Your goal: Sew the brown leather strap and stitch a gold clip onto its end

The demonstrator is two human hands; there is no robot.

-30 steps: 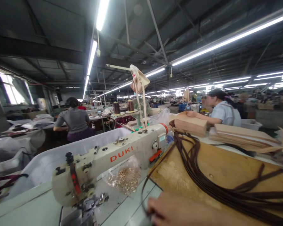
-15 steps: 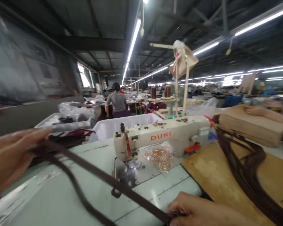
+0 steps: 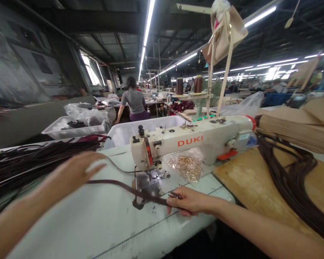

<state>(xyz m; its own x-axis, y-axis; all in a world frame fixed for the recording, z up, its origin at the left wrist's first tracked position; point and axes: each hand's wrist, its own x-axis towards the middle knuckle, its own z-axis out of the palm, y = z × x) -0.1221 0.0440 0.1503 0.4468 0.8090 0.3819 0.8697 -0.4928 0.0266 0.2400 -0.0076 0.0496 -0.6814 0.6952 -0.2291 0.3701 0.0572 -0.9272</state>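
Moved since half a second ago: left hand [image 3: 75, 171] has swung in from the far left, right hand [image 3: 187, 201] has come up toward the needle end, so they're closer together now

Hands: 2, both bare; the right is pinched on the strap, the left has thumb and fingers spread but it's kinda blurry, can't tell if it's gripping anything

Brown strap [image 3: 153, 198]: 1 in play, running from the right fingers across the front of the needle area to the left hand, where I lose it

Sewing machine [image 3: 167, 144]: 1, DUKI in orange letters, just behind the strap

Clear bag of gold-coloured bits [image 3: 187, 167]: 1, tucked under the machine arm, way too many bits to count

Spools [image 3: 179, 86]: 2, dark brown thread, side by side behind the machine

Strap bundle [image 3: 279, 176]: 1, lying over 1 tan board [image 3: 240, 176], right side

Dark strap pile [image 3: 37, 154]: 1 big heap, beyond the left forearm, strands uncountable

Tan sheets [image 3: 294, 133]: 1 thick stack beside the bundle's top end

White tubs [image 3: 75, 135]: 2 visible behind the table

Hanging handbag [image 3: 224, 39]: 1, up above the machine

Co-worker [image 3: 134, 102]: 1 clear one, grey top, farther back
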